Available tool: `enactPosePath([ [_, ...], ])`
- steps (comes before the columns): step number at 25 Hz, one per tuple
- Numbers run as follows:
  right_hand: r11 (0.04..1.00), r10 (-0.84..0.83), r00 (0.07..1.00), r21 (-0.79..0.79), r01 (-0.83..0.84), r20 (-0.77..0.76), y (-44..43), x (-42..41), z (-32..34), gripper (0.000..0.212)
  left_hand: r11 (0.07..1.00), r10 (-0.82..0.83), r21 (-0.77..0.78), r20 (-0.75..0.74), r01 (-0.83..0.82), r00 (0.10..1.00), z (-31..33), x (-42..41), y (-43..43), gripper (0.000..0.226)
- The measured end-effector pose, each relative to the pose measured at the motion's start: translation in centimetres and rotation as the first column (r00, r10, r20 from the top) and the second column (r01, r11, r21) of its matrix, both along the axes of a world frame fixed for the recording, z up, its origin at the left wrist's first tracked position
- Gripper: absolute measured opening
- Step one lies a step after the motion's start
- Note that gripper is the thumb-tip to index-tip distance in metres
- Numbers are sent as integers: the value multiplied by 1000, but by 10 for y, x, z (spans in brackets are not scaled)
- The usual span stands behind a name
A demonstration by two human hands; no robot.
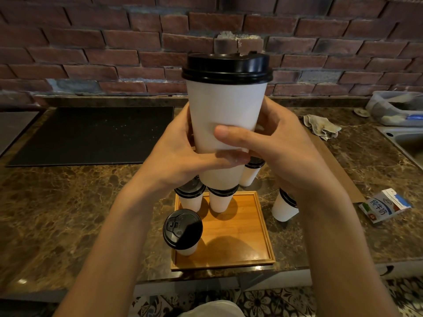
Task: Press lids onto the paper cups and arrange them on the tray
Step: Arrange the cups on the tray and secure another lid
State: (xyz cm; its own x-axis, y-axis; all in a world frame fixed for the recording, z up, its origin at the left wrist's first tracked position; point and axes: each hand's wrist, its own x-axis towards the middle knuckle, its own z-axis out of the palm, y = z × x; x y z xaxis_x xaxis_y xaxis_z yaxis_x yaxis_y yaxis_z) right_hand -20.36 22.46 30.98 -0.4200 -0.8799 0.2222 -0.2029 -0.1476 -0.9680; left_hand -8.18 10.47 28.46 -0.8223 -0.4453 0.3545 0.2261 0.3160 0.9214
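Note:
Both hands hold a tall white paper cup [225, 110] upright, high above the counter, with a black lid [227, 66] seated on its rim. My left hand [180, 154] wraps the cup's lower left side; my right hand [274, 143] wraps the right side, thumb across the front. Below them lies a square wooden tray [242, 229]. Three lidded cups stand on it: one at the front left [182, 229] and two at the back [191, 195] [220, 199], partly hidden by the held cup.
Two more lidded cups stand on the marble counter: one behind the tray [251, 170] and one to its right [285, 205]. A milk carton [384, 205], a rag [321, 125], a sink edge [402, 138] and a black mat [91, 136] are around.

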Motion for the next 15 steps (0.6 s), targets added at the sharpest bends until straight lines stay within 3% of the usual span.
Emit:
enactPosePath([
  [7,992,127,991,13,-128,45,3,-5,-3,54,993,-114,28,45,113,992,-1,3,-2,70],
  [15,997,55,996,61,-52,-64,-1,-3,0,56,999,-38,27,35,37,999,-6,-1,-4,73],
])
